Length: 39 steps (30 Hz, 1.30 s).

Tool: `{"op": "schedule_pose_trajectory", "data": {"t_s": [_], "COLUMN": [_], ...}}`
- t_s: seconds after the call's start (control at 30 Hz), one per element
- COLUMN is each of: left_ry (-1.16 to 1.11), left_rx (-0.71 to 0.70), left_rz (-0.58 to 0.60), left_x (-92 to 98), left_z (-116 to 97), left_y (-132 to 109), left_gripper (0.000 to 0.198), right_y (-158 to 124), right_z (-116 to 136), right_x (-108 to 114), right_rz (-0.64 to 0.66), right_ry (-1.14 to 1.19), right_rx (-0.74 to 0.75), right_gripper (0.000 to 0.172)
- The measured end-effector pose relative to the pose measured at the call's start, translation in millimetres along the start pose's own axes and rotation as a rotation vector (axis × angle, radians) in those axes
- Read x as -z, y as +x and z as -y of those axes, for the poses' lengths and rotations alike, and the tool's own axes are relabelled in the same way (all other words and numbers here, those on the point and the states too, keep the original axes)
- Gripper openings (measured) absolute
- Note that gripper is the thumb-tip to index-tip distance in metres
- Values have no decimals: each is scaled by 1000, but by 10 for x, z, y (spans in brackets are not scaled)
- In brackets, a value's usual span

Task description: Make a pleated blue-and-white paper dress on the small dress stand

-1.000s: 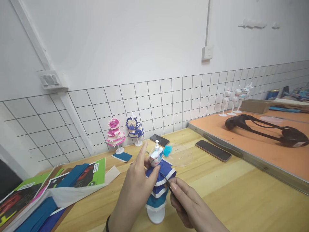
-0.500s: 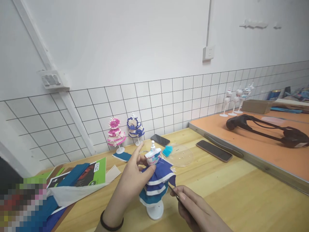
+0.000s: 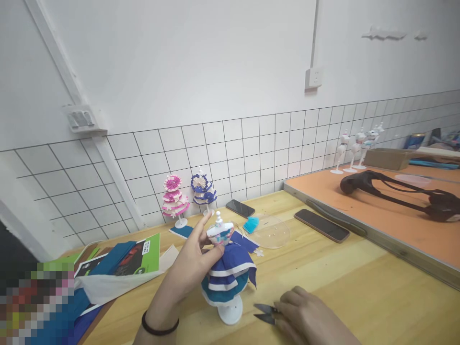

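A small white dress form [image 3: 230,310] wears a layered blue and teal skirt [image 3: 230,270] with white edging. My left hand [image 3: 192,258] is closed round its upper body, thumb on the waist, and the form leans slightly left on its round base. Down to the right, my right hand [image 3: 304,311] grips small dark scissors [image 3: 265,314] at the handles, which the fingers hide. Their blades are apart and point left, low over the tabletop and away from the skirt. A strip of blue paper or cloth [image 3: 244,242] lies behind the dress form.
Two dressed forms, pink [image 3: 175,197] and purple [image 3: 203,189], stand by the wall. Two phones [image 3: 321,225] [image 3: 240,208], a clear disc [image 3: 273,231] and a turquoise piece [image 3: 250,224] lie behind. Printed sheets [image 3: 149,256] are left; a black headset [image 3: 388,194] rests on the orange board [image 3: 402,239].
My right hand has drawn the scissors away from the skirt, down and right to the tabletop, and their blades now show spread. The dress form has shifted slightly left in my left hand.
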<state>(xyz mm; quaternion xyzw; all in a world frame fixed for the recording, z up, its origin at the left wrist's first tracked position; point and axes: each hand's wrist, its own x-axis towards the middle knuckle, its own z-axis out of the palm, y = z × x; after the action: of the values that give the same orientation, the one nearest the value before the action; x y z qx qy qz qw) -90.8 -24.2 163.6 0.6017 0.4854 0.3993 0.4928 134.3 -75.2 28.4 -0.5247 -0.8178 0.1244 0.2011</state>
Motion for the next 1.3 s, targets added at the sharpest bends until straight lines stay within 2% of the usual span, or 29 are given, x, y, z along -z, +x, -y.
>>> {"op": "schedule_pose_trajectory", "data": {"t_s": [0.03,0.07,0.13,0.17,0.27,0.43,0.53,0.73,0.9,1.1,1.3], "left_ry": [-3,-7,-20,-30,-50,-60,-34,-13,-23,-19,23], "left_rx": [2,1,-4,-9,-21,-49,-70,-58,-51,-57,-60], "left_rz": [5,8,20,26,48,70,63,1,8,26,18], "left_x": [8,16,28,32,47,93,109,69,76,93,96], "left_z": [-2,-4,-12,-18,-33,-11,17,-5,-10,-5,11], "left_y": [-3,-5,-10,-13,-22,-16,0,-4,-9,-8,5], "left_gripper": [81,81,83,84,87,86,85,86,87,85,83], "right_y": [47,104,242,321,565,857,931,986,1008,1012,1027], "right_z": [47,104,236,305,489,644,665,637,624,634,667], "right_x": [117,242,478,572,724,718,690,660,710,689,680], "right_rz": [-12,-83,-232,-267,-261,-178,-168,-136,-32,-50,-45], "right_ry": [59,129,309,389,559,743,726,602,661,632,640], "right_rx": [15,4,-17,-12,2,11,1,3,1,40,8], "right_gripper": [29,30,23,21,15,12,14,19,24,22,21]}}
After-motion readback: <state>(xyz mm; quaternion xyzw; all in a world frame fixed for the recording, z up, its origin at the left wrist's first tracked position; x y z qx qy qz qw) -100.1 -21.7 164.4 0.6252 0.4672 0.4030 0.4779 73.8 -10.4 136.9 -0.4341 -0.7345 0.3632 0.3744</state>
